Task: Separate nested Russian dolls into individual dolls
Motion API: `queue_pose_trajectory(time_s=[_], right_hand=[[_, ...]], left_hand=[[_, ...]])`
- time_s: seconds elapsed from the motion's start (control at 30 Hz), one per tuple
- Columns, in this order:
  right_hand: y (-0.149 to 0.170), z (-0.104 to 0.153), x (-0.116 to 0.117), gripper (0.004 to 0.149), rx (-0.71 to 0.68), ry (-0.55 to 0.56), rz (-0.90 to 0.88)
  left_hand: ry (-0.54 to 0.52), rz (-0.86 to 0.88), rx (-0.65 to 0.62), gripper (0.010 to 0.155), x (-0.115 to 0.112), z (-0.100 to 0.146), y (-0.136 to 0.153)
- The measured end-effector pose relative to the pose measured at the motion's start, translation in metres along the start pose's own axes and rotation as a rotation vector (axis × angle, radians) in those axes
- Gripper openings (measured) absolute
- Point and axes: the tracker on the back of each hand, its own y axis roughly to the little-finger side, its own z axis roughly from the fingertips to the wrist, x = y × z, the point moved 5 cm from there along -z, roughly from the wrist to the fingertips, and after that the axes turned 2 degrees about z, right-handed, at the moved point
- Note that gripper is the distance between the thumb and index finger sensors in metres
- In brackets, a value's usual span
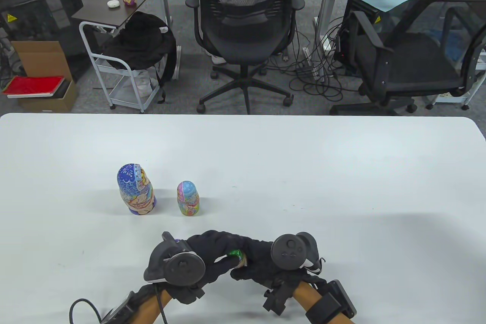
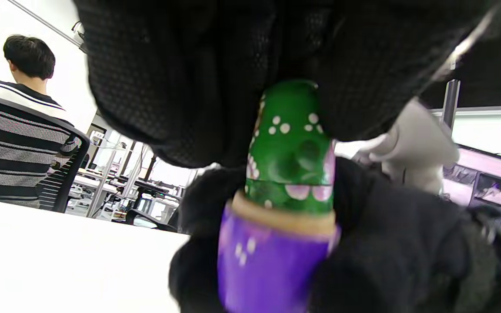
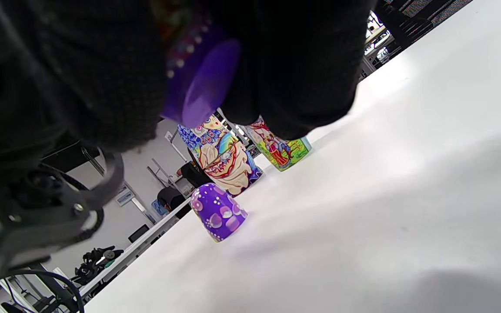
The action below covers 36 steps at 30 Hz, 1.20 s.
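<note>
Both hands meet near the table's front edge. My left hand point(image 1: 224, 259) pinches the top of a small green doll point(image 1: 236, 253). In the left wrist view the green doll point(image 2: 289, 152) stands inside a purple bottom half point(image 2: 272, 265), with my left fingers point(image 2: 215, 87) over its head. My right hand point(image 1: 246, 271) grips that purple bottom half point(image 3: 198, 82). The purple top half point(image 3: 218, 211) sits open end down on the table. A large blue doll point(image 1: 136, 189) and a medium pink-blue doll point(image 1: 188, 198) stand upright farther back.
The white table point(image 1: 341, 187) stretches wide to the right and behind the dolls. Office chairs point(image 1: 246, 27), a cart and cables stand on the floor beyond the far edge. A seated person point(image 2: 20, 121) shows in the left wrist view.
</note>
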Motion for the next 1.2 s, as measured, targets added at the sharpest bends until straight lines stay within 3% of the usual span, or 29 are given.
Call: queue_pose_trajectory(time_s=[0.13,0.23,0.57,0.8,1.03,1.2], right_hand=[[0.004,0.000,-0.004,0.079,0.021,0.008,-0.001],[0.006,0.000,-0.008,0.078,0.034,0.029,-0.007],[0.018,0.003,-0.026,0.077,0.092,0.093,-0.022],[0.020,0.004,-0.030,0.077,0.091,0.111,-0.056],[0.018,0.003,-0.028,0.077,0.082,0.098,-0.049],[0.016,0.003,-0.023,0.077,0.071,0.078,-0.045]], left_hand=[[-0.062,0.001,0.016,0.050,0.027,0.002,0.005],[-0.076,-0.054,0.037,0.050,0.030,0.004,0.013],[0.100,-0.176,0.139,0.051,-0.022,0.001,0.049],[0.257,-0.249,0.142,0.051,-0.065,-0.002,0.056],[0.296,-0.278,0.151,0.051,-0.081,-0.001,0.062],[0.286,-0.281,0.150,0.052,-0.080,0.000,0.063]])
